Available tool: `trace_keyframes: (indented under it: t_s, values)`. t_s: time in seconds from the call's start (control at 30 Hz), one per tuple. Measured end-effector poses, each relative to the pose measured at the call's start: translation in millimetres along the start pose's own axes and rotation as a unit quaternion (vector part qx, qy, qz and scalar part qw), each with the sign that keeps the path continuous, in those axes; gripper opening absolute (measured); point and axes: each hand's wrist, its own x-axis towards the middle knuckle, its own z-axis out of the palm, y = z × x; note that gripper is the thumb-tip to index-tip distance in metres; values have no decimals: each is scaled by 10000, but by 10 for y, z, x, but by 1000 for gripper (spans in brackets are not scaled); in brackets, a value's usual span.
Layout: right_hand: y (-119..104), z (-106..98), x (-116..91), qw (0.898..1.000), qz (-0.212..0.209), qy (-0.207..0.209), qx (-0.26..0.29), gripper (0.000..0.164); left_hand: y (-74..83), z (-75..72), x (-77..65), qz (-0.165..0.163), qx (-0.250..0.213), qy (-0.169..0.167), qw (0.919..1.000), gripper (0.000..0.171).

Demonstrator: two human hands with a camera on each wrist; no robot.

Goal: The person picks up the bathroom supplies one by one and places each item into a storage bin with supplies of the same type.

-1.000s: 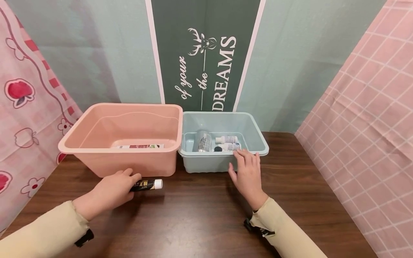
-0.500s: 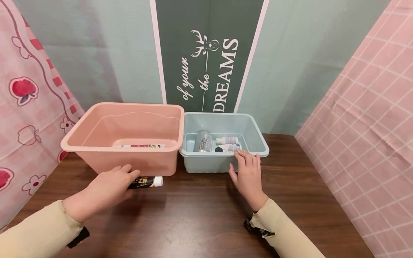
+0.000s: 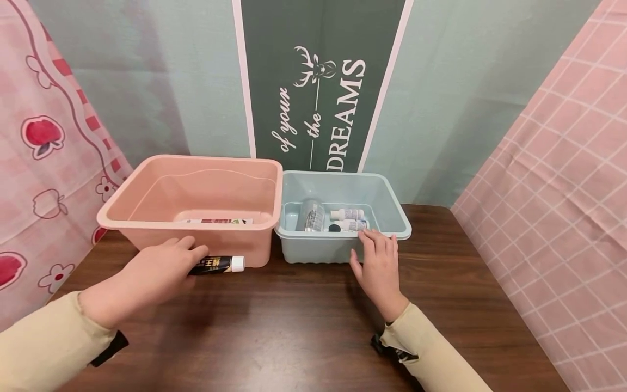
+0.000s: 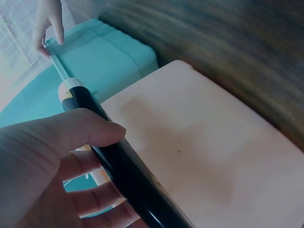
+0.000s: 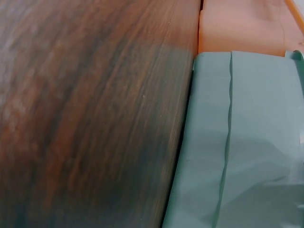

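My left hand (image 3: 154,272) holds a black squeeze tube (image 3: 211,265) with gold lettering and a white cap, in front of the pink bin (image 3: 235,245). In the left wrist view, the thumb lies along the near side of the tube (image 4: 128,175) and the fingers curl beneath it. My right hand (image 3: 379,269) rests its fingertips on the front rim of the light blue bin (image 3: 318,250), thumb held apart. Inside the blue bin lie a clear bottle (image 3: 314,215) and small white bottles (image 3: 349,214). A white and red flat pack (image 3: 220,221) shows in the pink bin.
Both bins stand side by side on a dark wooden table (image 3: 303,326). A green cloth (image 3: 441,109) hangs behind them, with pink patterned cloths (image 3: 563,190) at both sides. In the right wrist view, the blue bin's wall (image 5: 256,142) meets the table.
My left hand has lifted the tube slightly and moved it a little left, closer to the pink bin's front wall. My right hand has stayed on the blue bin's rim.
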Motion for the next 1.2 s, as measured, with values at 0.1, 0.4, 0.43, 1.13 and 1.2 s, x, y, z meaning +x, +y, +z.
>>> trace_keyframes:
  t_s: [0.1, 0.4, 0.43, 1.13, 1.2]
  values:
    - [3, 5, -5, 10000, -7, 50, 8, 41, -2, -52, 18, 18, 17, -7, 10000, 36]
    - [2, -4, -8, 9999, 63, -103, 28, 41, -19, -147, 56, 105, 88, 69, 9999, 35]
    - [1, -7, -8, 9999, 70, -113, 19, 41, -20, -156, 61, 111, 94, 73, 9999, 35]
    - [14, -5, -6, 9998, 88, -151, 26, 40, -78, -352, 149, 419, 282, 457, 9977, 34]
    - [12, -3, -4, 9999, 83, -131, 38, 40, -86, -359, 156, 385, 265, 372, 9982, 34]
